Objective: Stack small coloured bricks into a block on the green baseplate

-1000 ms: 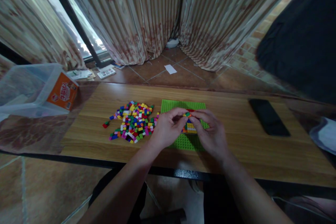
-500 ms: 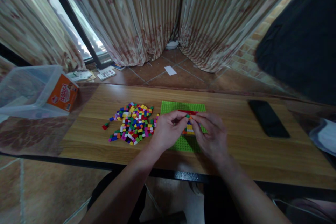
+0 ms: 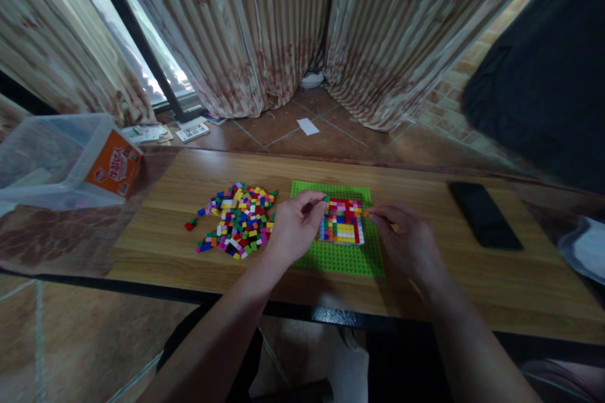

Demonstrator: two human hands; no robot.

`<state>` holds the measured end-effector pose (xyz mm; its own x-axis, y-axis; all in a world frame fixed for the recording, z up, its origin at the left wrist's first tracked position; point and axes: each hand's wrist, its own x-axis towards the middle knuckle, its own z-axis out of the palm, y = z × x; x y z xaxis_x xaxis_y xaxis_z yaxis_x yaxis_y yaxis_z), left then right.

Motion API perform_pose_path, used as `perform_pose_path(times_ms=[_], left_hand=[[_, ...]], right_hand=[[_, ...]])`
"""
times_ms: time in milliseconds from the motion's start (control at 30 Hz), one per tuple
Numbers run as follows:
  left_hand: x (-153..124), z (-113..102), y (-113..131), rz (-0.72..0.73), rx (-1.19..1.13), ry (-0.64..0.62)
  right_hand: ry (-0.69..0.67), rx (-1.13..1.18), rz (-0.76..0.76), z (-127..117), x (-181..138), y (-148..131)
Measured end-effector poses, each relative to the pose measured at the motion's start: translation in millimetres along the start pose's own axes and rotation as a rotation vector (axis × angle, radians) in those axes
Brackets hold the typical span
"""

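A green baseplate (image 3: 340, 260) lies on the wooden table, bearing a low block of multicoloured toy bricks (image 3: 345, 228) in red, yellow, blue and white. Over its left part, my left hand (image 3: 297, 225) pinches a small green brick (image 3: 326, 199) between thumb and forefinger. On the other side, my right hand (image 3: 409, 240) pinches a small orange brick (image 3: 367, 213) by the built block's upper right edge. Whether either brick touches the block I cannot tell. My left hand covers part of the plate's left side. Left of it spreads a pile of loose bricks (image 3: 243, 220).
A black phone (image 3: 484, 214) lies at the right of the table (image 3: 165, 252). Beyond the left end stands a clear plastic bin (image 3: 51, 160) with an orange label. One small red brick (image 3: 190, 225) sits apart from the pile. A dark cloth item (image 3: 543, 75) hangs at upper right.
My hands were together over the built block with bricks between their fingertips. They have moved apart, the right one going right with the orange brick, the left keeping the green one.
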<state>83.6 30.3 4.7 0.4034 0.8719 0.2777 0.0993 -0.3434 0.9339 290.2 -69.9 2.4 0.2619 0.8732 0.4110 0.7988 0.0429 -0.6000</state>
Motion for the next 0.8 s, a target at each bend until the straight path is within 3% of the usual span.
perform_pose_path(times_ms=[800], left_hand=[[1.3,-0.9,1.5,0.005,0.044,-0.026]], right_hand=[[-0.051,0.032,0.113,6.9,2.3,-3.1]])
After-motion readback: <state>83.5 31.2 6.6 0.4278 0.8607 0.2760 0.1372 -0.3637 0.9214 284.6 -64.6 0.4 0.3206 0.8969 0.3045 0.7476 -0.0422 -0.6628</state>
